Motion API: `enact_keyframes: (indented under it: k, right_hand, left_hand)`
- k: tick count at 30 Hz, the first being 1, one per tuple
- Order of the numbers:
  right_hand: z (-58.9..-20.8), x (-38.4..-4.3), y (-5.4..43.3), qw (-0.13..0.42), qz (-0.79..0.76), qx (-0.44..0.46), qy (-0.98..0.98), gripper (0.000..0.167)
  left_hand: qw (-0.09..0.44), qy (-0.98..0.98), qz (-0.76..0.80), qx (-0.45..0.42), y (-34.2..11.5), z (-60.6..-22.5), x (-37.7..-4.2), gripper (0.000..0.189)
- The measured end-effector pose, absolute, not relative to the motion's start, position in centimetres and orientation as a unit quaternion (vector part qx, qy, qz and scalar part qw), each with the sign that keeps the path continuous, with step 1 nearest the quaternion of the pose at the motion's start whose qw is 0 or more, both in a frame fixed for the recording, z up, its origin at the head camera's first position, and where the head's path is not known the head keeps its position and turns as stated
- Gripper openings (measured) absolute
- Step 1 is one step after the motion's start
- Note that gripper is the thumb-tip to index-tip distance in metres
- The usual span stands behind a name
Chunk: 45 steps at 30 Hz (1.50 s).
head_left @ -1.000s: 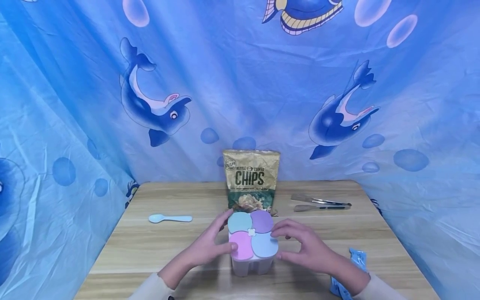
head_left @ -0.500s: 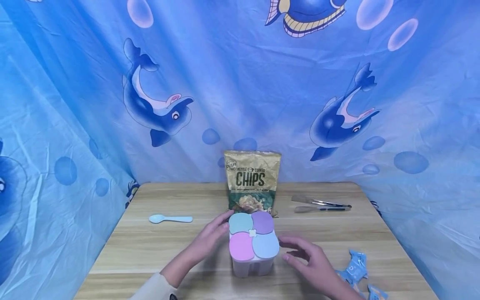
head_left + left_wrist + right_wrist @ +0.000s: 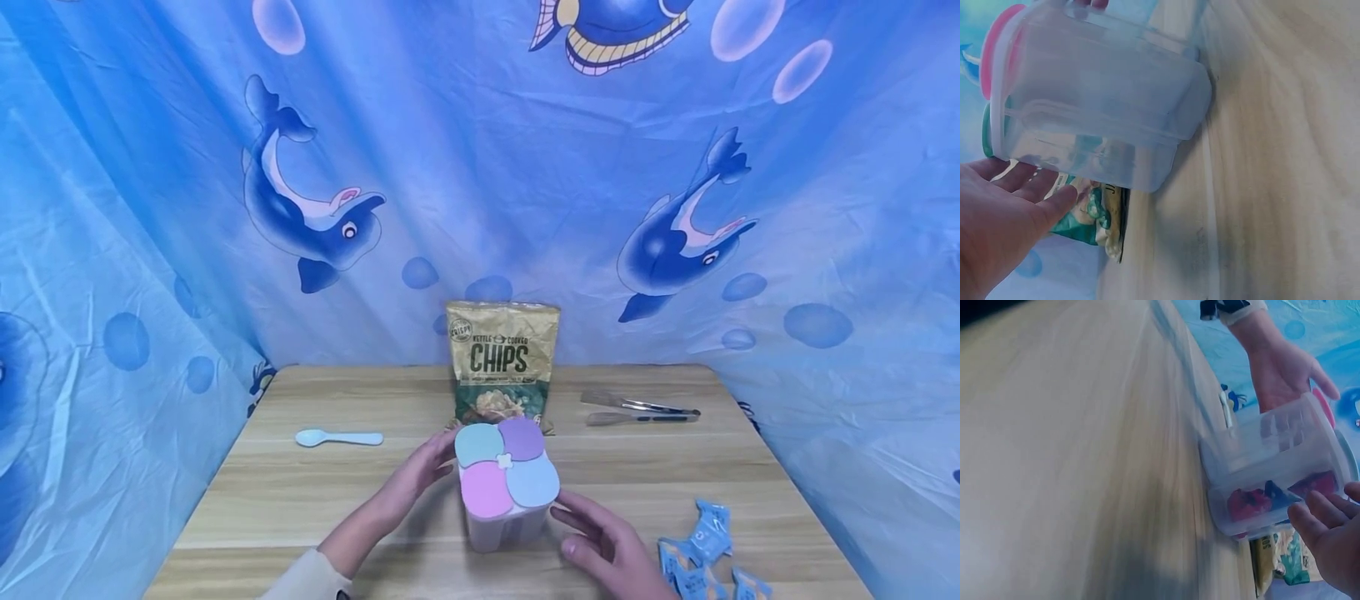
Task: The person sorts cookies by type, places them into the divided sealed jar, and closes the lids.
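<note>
A translucent storage box [image 3: 1104,94] stands upright on the table, its lid [image 3: 504,461] made of green, purple, pink and blue petal flaps, all lying flat. Through its wall in the right wrist view, red and dark blue pieces [image 3: 1250,503] show in one compartment. My left hand [image 3: 408,483] lies along the left side, fingers extended at the wall near the rim. On the right side, my right hand [image 3: 607,542] has loosely bent fingers at or very near the wall; contact is hard to tell. Neither hand grips the box.
Behind the box stands a chips bag [image 3: 502,362]. A light blue spoon [image 3: 339,437] lies to the left, metal tongs [image 3: 641,410] at the back right. Several blue-wrapped snack packets [image 3: 708,533] lie at the front right. A blue curtain [image 3: 480,167] hangs behind the table [image 3: 300,492].
My left thumb has come off the pink flap. My right hand has moved down from the lid's edge toward the front right, uncovering more packets. The box has turned slightly.
</note>
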State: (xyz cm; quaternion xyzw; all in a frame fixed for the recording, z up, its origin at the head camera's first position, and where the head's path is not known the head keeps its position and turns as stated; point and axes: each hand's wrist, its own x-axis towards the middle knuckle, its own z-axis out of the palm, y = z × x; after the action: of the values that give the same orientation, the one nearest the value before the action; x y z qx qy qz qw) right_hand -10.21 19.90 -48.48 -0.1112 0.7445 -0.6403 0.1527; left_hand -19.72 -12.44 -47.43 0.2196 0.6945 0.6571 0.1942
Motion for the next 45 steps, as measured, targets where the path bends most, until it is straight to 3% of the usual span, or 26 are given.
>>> enact_keyframes:
  k: [7,14,26,38,41,45]
  right_hand:
    - [-49.1,-12.9,20.6,0.064,-0.649,-0.195,0.732,0.045]
    - [-49.1,-16.1,20.5,0.093,-0.670,-0.142,0.723,0.054]
    - [-48.9,-19.4,19.7,0.125,-0.695,-0.131,0.696,0.077]
    - [-48.9,-20.1,19.4,0.145,-0.687,-0.136,0.699,0.070]
    - [-48.9,-19.9,20.0,0.098,-0.650,-0.159,0.737,0.056]
    - [-48.3,-19.2,21.2,-0.023,-0.556,-0.226,0.799,0.039]
  left_hand:
    - [0.197,0.691,0.657,0.229,-13.5,-47.5,-18.5,0.075]
    - [0.206,0.674,0.672,0.227,-14.6,-47.9,-16.8,0.072]
    - [0.218,0.616,0.705,0.274,-14.9,-48.3,-14.2,0.062]
    - [0.195,0.643,0.694,0.260,-14.6,-48.1,-13.3,0.047]
    - [0.161,0.688,0.669,0.232,-14.6,-48.0,-13.7,0.045]
    - [0.104,0.736,0.632,0.218,-14.6,-47.7,-14.8,0.056]
